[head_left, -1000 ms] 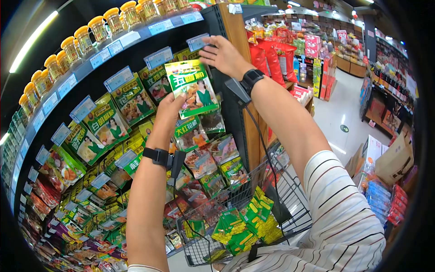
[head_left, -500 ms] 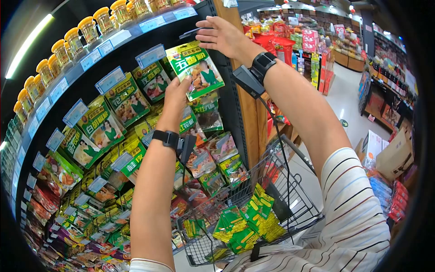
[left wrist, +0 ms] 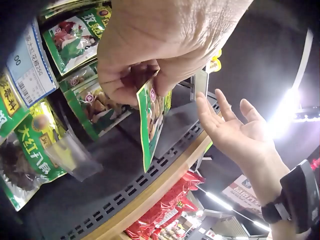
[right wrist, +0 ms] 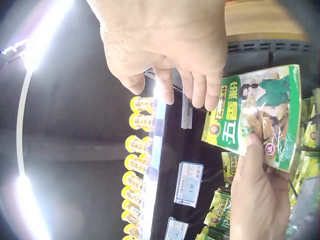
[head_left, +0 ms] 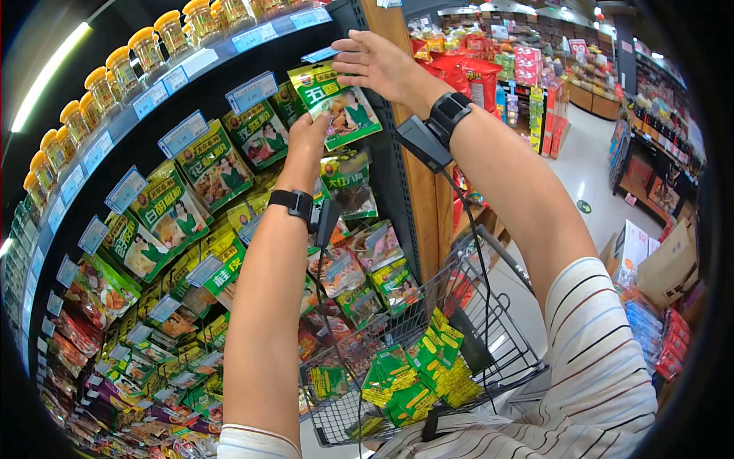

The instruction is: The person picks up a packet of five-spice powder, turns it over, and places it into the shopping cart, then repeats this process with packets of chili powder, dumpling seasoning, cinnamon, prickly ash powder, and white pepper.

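Observation:
A green-and-white spice packet is pinched between the thumb and curled fingers of the left hand, at the top right end of the rack. In the left wrist view the packet appears nearly edge-on below the left hand. The right hand is raised beside the packet's upper edge, fingers extended and holding nothing. In the right wrist view the right hand has its fingertips close to the packet's top; whether they touch it is unclear.
Hanging packets with price tags fill the rack at left. Jars with yellow lids line the top shelf. Below, a wire cart holds green-and-yellow packets. A wooden post borders the rack; cables hang from both wrists.
The left hand and its packet have moved up and slightly right, nearer the right hand. The right hand has shifted a little upward since the earliest frame, its fingers still extended.

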Action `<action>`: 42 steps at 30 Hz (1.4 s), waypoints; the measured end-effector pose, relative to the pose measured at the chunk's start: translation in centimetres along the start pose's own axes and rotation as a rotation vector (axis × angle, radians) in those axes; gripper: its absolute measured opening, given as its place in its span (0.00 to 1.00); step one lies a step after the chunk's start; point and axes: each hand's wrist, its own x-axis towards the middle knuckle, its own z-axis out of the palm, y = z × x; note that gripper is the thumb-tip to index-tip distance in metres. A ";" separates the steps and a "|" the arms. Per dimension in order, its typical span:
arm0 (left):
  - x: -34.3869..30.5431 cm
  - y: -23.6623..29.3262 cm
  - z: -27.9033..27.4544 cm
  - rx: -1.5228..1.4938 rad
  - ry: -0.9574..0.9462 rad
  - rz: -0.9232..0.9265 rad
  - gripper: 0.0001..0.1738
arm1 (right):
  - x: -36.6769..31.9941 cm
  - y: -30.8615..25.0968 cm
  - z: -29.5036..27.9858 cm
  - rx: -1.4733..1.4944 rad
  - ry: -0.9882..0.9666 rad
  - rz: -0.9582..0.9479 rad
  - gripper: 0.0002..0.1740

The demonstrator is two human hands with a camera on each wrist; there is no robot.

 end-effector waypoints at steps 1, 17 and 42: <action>0.1 0.0 0.0 -0.002 0.000 -0.012 0.16 | 0.0 0.1 -0.1 0.003 -0.004 0.004 0.28; 0.5 0.2 -0.2 0.153 0.161 -0.244 0.12 | -1.4 0.9 -0.4 -0.004 0.005 0.051 0.31; -37.2 1.2 -0.1 -0.016 -0.145 -0.618 0.19 | -32.3 13.3 1.8 0.169 0.061 0.704 0.17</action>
